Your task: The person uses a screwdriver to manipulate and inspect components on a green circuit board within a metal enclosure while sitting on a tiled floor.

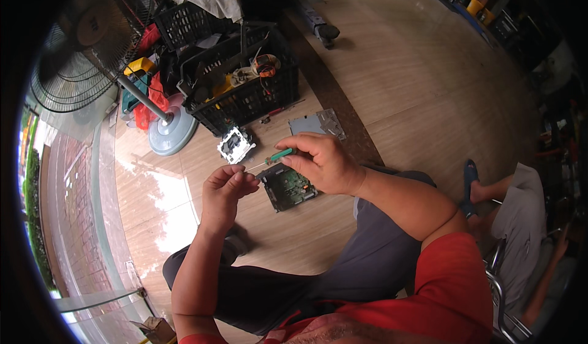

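Observation:
My right hand (pixel 327 163) is closed round the green handle of a small screwdriver (pixel 282 155), held slantwise in the air. Its thin shaft points left to my left hand (pixel 223 188), whose thumb and forefinger are pinched at the shaft's tip. Whether a small part sits between those fingertips is too small to tell. Below both hands a black-framed unit with a green circuit board (pixel 293 188) lies on the floor, partly covered by my right hand. A white metal drive frame (pixel 236 145) lies beyond my left hand, and a flat grey metal cover (pixel 309 124) beyond my right.
A black plastic crate (pixel 245 102) full of tools and parts stands at the far left, beside a standing fan with a round grey base (pixel 173 133). Near the crate lies a small red-handled tool (pixel 274 112). Another person's slippered foot (pixel 470 185) is at the right.

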A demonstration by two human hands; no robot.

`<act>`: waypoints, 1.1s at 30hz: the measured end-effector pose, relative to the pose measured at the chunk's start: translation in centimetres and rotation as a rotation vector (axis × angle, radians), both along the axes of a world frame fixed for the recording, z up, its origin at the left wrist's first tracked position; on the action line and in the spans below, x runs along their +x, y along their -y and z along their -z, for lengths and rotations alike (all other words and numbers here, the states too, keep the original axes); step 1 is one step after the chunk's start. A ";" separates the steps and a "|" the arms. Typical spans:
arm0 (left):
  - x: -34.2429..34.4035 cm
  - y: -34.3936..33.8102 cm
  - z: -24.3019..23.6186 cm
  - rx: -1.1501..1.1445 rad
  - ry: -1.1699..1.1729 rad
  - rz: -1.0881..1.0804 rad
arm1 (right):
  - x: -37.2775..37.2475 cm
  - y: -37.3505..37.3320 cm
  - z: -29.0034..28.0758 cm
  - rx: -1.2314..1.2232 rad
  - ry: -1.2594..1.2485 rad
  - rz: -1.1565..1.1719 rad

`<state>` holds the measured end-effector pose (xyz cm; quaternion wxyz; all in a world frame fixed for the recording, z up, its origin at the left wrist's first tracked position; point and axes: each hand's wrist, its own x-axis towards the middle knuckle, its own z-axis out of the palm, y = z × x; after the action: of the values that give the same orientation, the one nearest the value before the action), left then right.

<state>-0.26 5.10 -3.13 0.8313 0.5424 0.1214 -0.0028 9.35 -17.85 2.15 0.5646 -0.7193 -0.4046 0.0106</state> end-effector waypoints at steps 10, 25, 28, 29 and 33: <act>0.0 0.1 -0.1 0.007 -0.015 -0.013 | 0.0 0.0 0.4 0.009 -0.178 -0.019; 0.0 0.0 0.2 0.036 -0.011 0.015 | 0.0 -0.1 0.3 0.048 -0.246 -0.017; 0.1 0.0 0.3 0.047 -0.015 0.021 | 0.1 0.1 0.3 0.014 -0.274 -0.013; 0.1 0.0 0.3 0.053 -0.015 0.024 | 0.1 0.1 0.3 0.014 -0.273 -0.013; 0.1 0.0 0.4 0.059 -0.007 0.033 | 0.1 0.1 0.4 0.025 -0.310 -0.020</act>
<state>-0.20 5.05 -3.50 0.8144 0.5684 0.1156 -0.0148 9.43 -17.91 1.73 0.6290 -0.6981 -0.3196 0.1221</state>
